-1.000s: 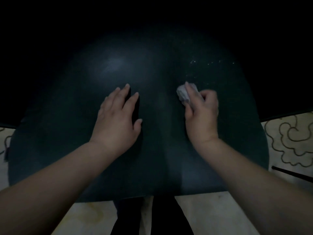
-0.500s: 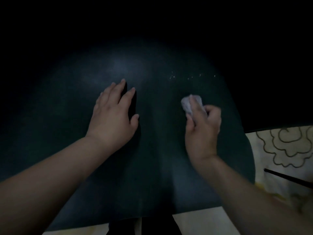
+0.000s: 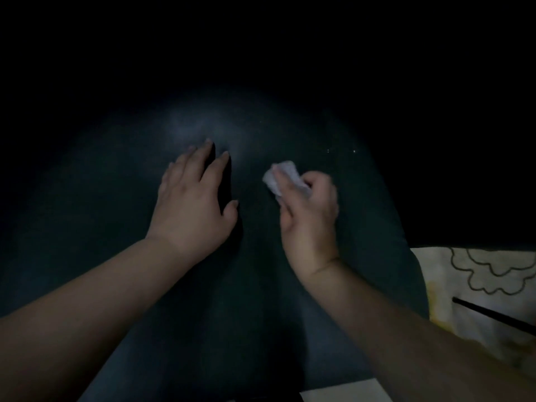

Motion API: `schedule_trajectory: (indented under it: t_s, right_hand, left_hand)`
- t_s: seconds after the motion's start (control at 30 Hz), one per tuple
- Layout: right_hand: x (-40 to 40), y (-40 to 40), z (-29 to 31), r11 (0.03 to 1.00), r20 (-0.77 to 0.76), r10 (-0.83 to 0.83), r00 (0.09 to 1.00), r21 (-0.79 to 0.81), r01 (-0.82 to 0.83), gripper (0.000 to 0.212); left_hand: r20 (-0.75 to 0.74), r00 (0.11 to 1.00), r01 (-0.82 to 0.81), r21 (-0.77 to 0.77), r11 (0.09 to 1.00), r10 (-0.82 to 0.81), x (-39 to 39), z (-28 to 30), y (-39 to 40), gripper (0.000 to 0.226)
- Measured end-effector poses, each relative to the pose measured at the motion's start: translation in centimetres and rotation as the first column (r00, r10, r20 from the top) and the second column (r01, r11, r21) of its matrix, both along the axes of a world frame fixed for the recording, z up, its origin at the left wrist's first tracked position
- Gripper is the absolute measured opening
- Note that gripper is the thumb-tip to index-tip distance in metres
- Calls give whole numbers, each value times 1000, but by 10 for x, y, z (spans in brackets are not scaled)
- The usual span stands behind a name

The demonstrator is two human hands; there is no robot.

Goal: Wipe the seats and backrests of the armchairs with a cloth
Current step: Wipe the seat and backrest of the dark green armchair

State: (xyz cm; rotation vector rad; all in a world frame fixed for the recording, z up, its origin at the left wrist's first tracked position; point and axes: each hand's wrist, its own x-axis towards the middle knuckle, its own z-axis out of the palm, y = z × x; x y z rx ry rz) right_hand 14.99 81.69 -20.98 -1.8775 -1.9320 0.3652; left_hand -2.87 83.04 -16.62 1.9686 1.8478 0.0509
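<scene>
left hand point(image 3: 193, 204): flat, fingers straight, pressing on the seat point(image 3: 116, 227)
right hand point(image 3: 310, 210): fingers curled round the cloth point(image 3: 280, 177)
cloth: bunched small, on the seat just right of the left hand
risk: dim light — specks point(image 3: 340, 151) beyond the cloth may get missed; a small wad covers little per stroke
</scene>
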Motion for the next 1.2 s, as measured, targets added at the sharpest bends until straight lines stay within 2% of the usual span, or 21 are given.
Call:
schedule_trajectory:
  t_s: [0.03,0.1,0.2,0.3,0.33,0.4,0.47,0.5,0.53,0.6,0.63,0.67,0.7,0.8,0.87,0.93,0.97,1.0,1.03,1.13,1.2]
  right_hand:
    - [-4,3,4,992,-14,128,992,12,-128,36]
    - [1,31,9,985,-18,170,985,45,-169,54]
    - [23,71,13,994,-111,-67,992,-92,57,48]
    - [44,52,11,931,-113,-348,931,-160,329,43]
    - [41,35,12,927,-123,-360,925,-159,340,41]
    - [25,8,12,970,-135,-220,966,-136,202,38]
    - [17,7,9,993,-68,61,996,-100,-68,44]
    - [20,22,6,989,-58,131,990,-58,-135,43]
    - [26,39,1,994,-57,104,993,-25,-105,37]
    - [45,72,-1,983,-35,-183,982,15,184,14]
    - [54,77,-1,934,-54,-356,933,1,356,24]
    - [57,75,3,896,-77,-443,893,-23,443,28]
    - [54,66,8,868,-71,-496,866,-35,495,28]
    - [38,15,8,812,-141,-583,800,-48,582,51]
    - [34,0,5,765,-179,-642,745,-89,638,54]
    - [40,19,0,797,-149,-603,783,-101,595,41]
    - [42,37,-3,809,-140,-587,798,-71,583,27]
    - [42,57,2,779,-113,-625,772,-36,626,13]
    - [41,74,4,749,-150,-660,736,-58,660,17]
    - [11,100,4,902,-184,-429,884,-39,430,24]
    - [-24,83,4,985,-125,-168,978,20,172,8]
  left_hand:
    - [-4,1000,3,0,1000,-3,1,0,0,77]
    - [-8,1000,1,2,1000,-1,2,-1,0,77]
    - [-11,1000,-3,12,1000,3,1,-2,0,76]
    - [-11,1000,1,9,1000,-1,3,-3,0,77]
    - [-11,1000,-1,9,1000,1,3,-3,0,77]
    - [-16,1000,-3,5,1000,3,3,-2,0,77]
    - [-22,1000,-2,3,1000,2,3,-2,0,77]
    - [-24,1000,0,1,1000,0,2,-2,0,77]
    - [-25,1000,4,0,1000,-4,2,-2,0,77]
    - [-26,1000,9,1,1000,-9,1,-3,0,77]
    - [-25,1000,11,3,1000,-11,2,-3,-1,77]
    - [-23,1000,12,3,1000,-12,2,-4,-1,77]
    - [-21,1000,13,2,1000,-13,2,-4,-1,78]
    - [-18,1000,8,-7,1000,-8,2,-3,0,78]
    - [-18,1000,7,-9,1000,-7,0,-2,1,79]
    - [-10,1000,19,-8,1000,-19,-2,-3,1,78]
    - [-6,1000,24,-7,1000,-24,-3,-3,0,78]
    - [-4,1000,28,-6,1000,-28,-5,-3,0,78]
    - [-2,999,33,-3,999,-33,-6,-4,0,77]
    - [12,999,33,10,999,-33,-11,-3,-1,75]
    - [9,1000,5,19,1000,-5,-15,-2,-1,73]
